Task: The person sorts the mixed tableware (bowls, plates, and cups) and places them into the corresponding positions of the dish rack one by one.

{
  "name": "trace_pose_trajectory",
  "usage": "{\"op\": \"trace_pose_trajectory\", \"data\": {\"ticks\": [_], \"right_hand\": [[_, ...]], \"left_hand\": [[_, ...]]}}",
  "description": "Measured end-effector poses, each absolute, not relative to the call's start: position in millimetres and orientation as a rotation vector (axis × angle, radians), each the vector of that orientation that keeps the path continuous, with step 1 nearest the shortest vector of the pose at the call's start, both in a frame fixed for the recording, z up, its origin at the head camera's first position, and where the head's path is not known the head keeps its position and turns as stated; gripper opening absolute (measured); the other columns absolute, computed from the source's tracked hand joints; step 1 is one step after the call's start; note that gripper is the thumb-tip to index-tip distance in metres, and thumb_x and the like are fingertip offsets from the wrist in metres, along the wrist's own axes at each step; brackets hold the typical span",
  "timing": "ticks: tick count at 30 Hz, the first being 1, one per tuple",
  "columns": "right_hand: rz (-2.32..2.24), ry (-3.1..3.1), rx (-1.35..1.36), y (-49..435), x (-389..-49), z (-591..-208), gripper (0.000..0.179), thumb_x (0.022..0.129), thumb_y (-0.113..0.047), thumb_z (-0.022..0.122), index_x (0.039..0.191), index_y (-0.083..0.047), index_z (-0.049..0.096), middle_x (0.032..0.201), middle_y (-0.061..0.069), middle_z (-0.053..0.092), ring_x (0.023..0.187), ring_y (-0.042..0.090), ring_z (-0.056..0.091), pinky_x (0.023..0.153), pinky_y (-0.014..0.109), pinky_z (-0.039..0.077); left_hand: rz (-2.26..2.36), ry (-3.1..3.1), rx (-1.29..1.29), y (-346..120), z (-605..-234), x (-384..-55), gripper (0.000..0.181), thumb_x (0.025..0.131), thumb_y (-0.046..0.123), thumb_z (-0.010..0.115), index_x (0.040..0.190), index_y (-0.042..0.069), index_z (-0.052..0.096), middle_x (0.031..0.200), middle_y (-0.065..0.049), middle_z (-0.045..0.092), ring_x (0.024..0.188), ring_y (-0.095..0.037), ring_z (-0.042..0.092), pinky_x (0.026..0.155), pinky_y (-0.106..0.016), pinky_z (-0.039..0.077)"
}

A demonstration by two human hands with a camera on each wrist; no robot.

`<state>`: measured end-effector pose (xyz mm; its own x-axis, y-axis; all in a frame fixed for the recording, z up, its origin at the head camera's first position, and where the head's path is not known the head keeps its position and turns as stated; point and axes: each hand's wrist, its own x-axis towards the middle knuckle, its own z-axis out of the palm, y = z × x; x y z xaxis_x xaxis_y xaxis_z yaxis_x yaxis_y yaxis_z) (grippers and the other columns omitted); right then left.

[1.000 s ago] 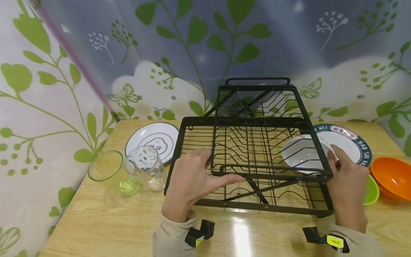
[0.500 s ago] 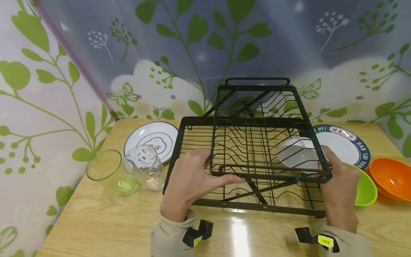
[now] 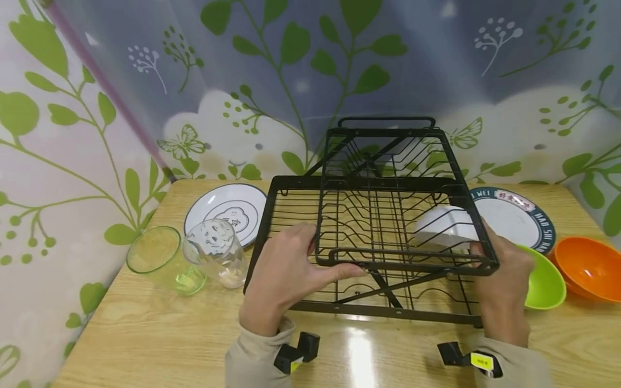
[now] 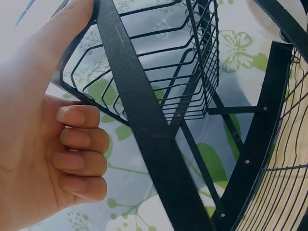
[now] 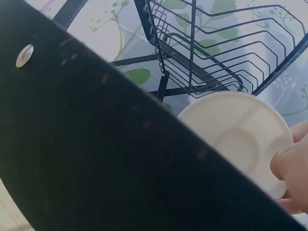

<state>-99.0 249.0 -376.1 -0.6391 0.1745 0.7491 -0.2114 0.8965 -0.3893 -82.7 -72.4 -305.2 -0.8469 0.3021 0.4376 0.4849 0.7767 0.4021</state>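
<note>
Both sleeved forearms reach forward, the hands well apart. The left hand grips, its four fingers curled side by side and left thumb stretched toward the right hand, which pinches with the right thumb.

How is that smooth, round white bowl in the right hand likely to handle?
The smooth, round white bowl is probably stiff: its edge looks undistorted in the right hand. The smooth surface may slip, and its curved wall might let it rock.
</note>
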Motion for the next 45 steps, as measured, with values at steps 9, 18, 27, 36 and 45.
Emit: {"op": "trace_pose_trajectory", "data": {"ticks": [9, 18, 27, 36, 45], "right_hand": [[0.64, -2.291, -0.012, 242.8, -101.6, -375.6, 0.016, 0.09, -0.004, 0.064, 0.103, -0.003, 0.074, 0.061, 0.019, 0.065, 0.051, 0.032, 0.059, 0.049, 0.016, 0.034], [0.662, -2.399, -0.001, 232.0, -100.7, -376.2, 0.021, 0.093, -0.007, 0.061, 0.111, -0.01, 0.072, 0.075, 0.017, 0.07, 0.063, 0.034, 0.065, 0.056, 0.046, 0.047], [0.541, -2.433, 0.011, 234.2, -102.0, -377.4, 0.027, 0.088, -0.003, 0.058, 0.112, -0.007, 0.071, 0.082, 0.022, 0.069, 0.058, 0.04, 0.061, 0.048, 0.051, 0.042], [0.632, -2.581, 0.082, 233.3, -107.6, -376.8, 0.04, 0.085, 0.008, 0.055, 0.125, 0.005, 0.055, 0.08, 0.025, 0.063, 0.071, 0.042, 0.058, 0.064, 0.056, 0.046], [0.851, -2.478, -0.54, 251.7, -84.4, -364.4, 0.034, 0.094, -0.004, 0.044, 0.125, 0.003, 0.057, 0.108, 0.028, 0.062, 0.096, 0.042, 0.054, 0.074, 0.04, 0.042]], "left_hand": [[-0.646, -2.806, -0.563, -70.7, -295.4, -74.0, 0.07, 0.072, 0.079, 0.058, 0.081, 0.01, 0.048, 0.076, -0.002, 0.049, 0.068, -0.018, 0.048, 0.059, -0.028, 0.046], [-0.482, -2.796, -0.578, -73.7, -294.7, -72.4, 0.086, 0.073, 0.09, 0.026, 0.087, 0.006, 0.043, 0.082, -0.007, 0.04, 0.078, -0.024, 0.039, 0.072, -0.032, 0.037], [-0.249, -2.794, -0.613, -72.4, -291.0, -74.7, 0.095, 0.071, 0.087, -0.004, 0.091, 0.006, 0.042, 0.09, -0.009, 0.037, 0.085, -0.028, 0.037, 0.073, -0.038, 0.031], [-0.247, -2.805, -0.629, -73.7, -287.7, -73.6, 0.093, 0.071, 0.087, -0.006, 0.089, 0.008, 0.039, 0.088, -0.008, 0.035, 0.082, -0.027, 0.035, 0.072, -0.037, 0.029], [-0.224, -2.822, -0.659, -74.6, -286.0, -75.4, 0.09, 0.07, 0.087, -0.006, 0.085, 0.009, 0.037, 0.086, -0.006, 0.035, 0.082, -0.025, 0.034, 0.071, -0.035, 0.028]]}}
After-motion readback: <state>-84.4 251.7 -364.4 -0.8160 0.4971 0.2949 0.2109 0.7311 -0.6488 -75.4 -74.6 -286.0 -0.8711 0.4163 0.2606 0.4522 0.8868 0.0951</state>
